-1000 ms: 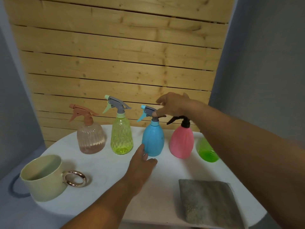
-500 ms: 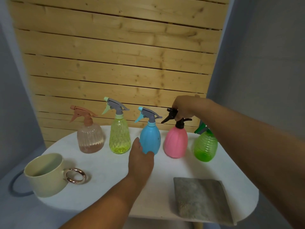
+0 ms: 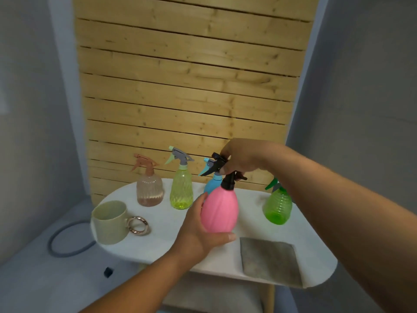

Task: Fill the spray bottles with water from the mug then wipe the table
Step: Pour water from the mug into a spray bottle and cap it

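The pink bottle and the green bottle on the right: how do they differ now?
The pink bottle is opaque and held by both hands; the green bottle is see-through and stands alone on the table. Pink has a black sprayer, green a green one. Both are upright spray bottles.

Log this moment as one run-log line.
left hand: cups pink bottle | right hand: grips its black sprayer | mug: untouched

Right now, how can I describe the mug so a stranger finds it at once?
Look at the white table before the wooden wall. At its left end, nearest the edge, stands the mug. It alone is an open, pale green cup with a metal ring handle; the bottles beside it all have spray heads.
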